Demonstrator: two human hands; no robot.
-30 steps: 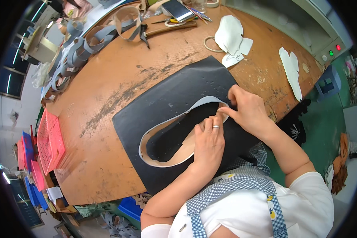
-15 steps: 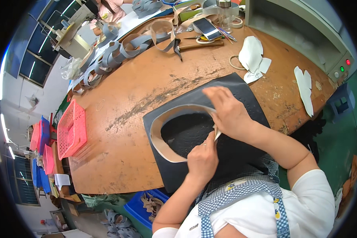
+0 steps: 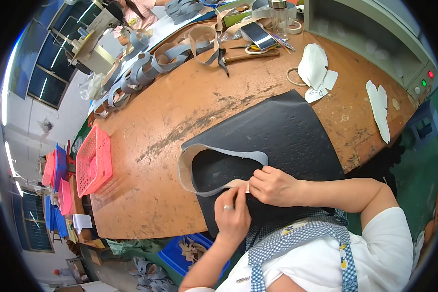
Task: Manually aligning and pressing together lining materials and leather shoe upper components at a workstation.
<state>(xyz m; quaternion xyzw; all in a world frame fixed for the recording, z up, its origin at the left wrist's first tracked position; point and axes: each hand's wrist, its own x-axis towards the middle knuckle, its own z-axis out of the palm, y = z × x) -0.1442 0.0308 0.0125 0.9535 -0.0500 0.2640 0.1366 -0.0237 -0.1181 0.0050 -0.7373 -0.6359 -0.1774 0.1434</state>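
Observation:
A looped strip (image 3: 184, 171), beige on one face and grey on the other, stands on edge over a black mat (image 3: 297, 129) that covers the near part of the table. My left hand (image 3: 233, 214), with a ring on one finger, pinches the near side of this loop. Close beside it, my right hand (image 3: 276, 187) is closed on the strip at the loop's right end, thumb and fingers pressed together. The fingertips of both hands almost meet there, and the exact spot they grip is partly hidden.
A pink basket (image 3: 93, 160) stands at the left table edge. Grey looped strips (image 3: 151, 68) run along the far side, near a hammer (image 3: 250, 55), a phone (image 3: 258, 36) and a glass bottle (image 3: 279, 22). White pattern pieces (image 3: 312, 65) lie right; a grey machine housing (image 3: 374, 44) stands behind.
My right hand has come down and toward me from its raised position and now pinches the strip. My left hand has shifted slightly left and nearer. The loop has become narrower from front to back.

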